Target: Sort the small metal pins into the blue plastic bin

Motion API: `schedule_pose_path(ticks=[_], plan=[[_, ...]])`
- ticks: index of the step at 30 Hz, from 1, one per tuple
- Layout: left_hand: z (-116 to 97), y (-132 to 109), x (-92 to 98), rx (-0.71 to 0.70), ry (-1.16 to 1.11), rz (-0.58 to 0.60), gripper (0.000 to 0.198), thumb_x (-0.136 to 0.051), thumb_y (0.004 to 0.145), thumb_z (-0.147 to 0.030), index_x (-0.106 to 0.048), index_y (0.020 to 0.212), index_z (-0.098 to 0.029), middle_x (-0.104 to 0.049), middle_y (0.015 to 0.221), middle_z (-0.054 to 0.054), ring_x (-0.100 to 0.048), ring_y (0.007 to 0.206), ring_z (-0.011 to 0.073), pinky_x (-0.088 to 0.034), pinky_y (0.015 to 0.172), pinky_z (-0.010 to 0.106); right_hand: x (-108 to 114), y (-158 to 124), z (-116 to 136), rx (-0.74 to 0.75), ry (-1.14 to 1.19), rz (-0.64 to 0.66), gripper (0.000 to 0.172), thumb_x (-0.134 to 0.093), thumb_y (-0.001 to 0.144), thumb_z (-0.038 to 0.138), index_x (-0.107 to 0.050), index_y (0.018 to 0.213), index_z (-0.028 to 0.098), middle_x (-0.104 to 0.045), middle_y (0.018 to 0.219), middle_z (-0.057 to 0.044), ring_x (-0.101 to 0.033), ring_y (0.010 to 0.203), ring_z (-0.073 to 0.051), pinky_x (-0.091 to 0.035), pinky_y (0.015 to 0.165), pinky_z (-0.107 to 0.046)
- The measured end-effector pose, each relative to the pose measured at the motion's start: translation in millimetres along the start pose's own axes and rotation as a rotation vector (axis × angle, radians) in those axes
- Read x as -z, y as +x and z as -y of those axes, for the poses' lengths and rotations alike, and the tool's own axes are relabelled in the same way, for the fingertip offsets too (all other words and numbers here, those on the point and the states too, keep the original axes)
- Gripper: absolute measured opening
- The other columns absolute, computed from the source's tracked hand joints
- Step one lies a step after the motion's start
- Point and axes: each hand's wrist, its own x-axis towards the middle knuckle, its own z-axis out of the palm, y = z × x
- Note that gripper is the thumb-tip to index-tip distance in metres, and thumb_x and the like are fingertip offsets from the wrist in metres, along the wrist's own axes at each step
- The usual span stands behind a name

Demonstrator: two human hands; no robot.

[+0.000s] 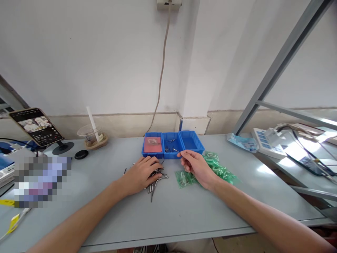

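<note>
My left hand (145,173) curls over a loose pile of thin metal pins (151,189) on the table, with a bunch of them between its thumb and fingers. In a pinch of thumb and forefinger, my right hand (196,168) holds one slim metal pin (175,150) at the front of the middle blue bin (179,140). A few similar pins lie inside that bin. Under and beside my right wrist are green plastic bags (219,171); a small flat one (182,178) shows metal pieces through its film.
The left blue bin holds a pink card (153,144); the right blue bin (191,141) adjoins the middle one. Leftward stand a phone on a stand (37,127), a cup with a straw (92,135) and a black round object (81,154). A power strip (267,142) lies far right.
</note>
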Motion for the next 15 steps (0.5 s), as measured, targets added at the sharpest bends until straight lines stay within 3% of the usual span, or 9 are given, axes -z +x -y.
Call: schedule_pose_path(ticks=[15], plan=[[-1.3,-0.4,1.8,0.005,0.009,0.012,0.025,-0.052,0.111,-0.037,-0.065,0.128,-0.024,-0.064,0.12,0.006,-0.06,0.107,0.024,-0.048,0.097,0.04,-1.3,-3.5,2.7,0.032,-0.047,0.05,0.035,-0.069,0.095,0.053,-0.074,0.109,0.022,-0.07,0.084,-0.001,-0.048,0.061,-0.011,-0.039,0.055,-0.025]])
